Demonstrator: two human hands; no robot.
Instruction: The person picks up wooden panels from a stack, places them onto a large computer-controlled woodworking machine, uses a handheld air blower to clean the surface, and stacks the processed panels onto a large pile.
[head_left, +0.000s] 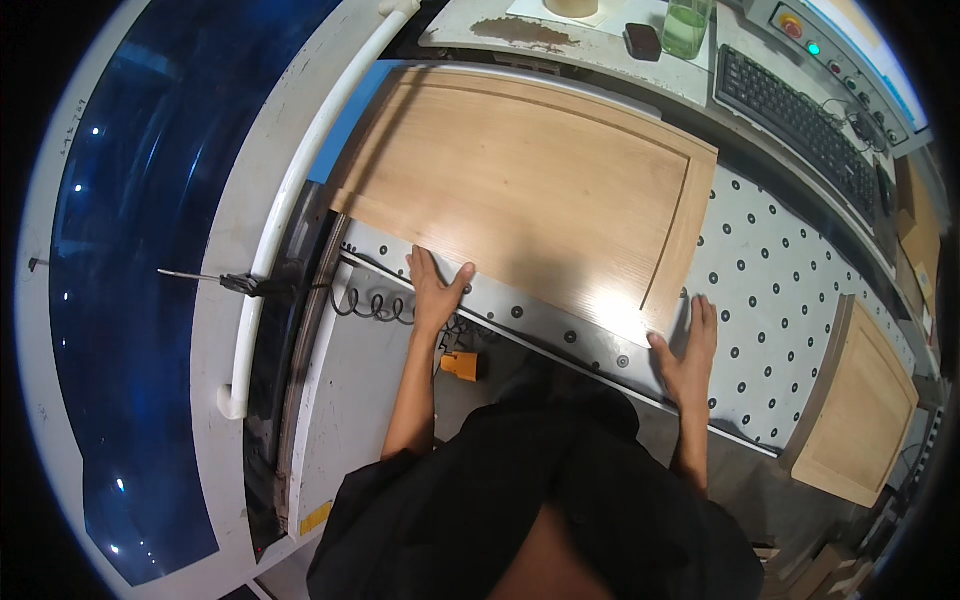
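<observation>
A large light wooden cabinet door panel with a grooved frame lies flat on the grey machine table, which is studded with dark round pads. My left hand is at the panel's near edge, thumb and fingers spread, fingertips at the wood. At the near right corner is my right hand, its thumb by the corner and its fingers stretched out along the right side. Neither hand is wrapped round anything. Toward the panel's far left end, its edge lies beside a blue strip.
A machine with a dark blue cover and a white rail stands left. A second wooden panel rests at right. Beyond are a keyboard, a control box and a glass of green liquid. An orange object sits below.
</observation>
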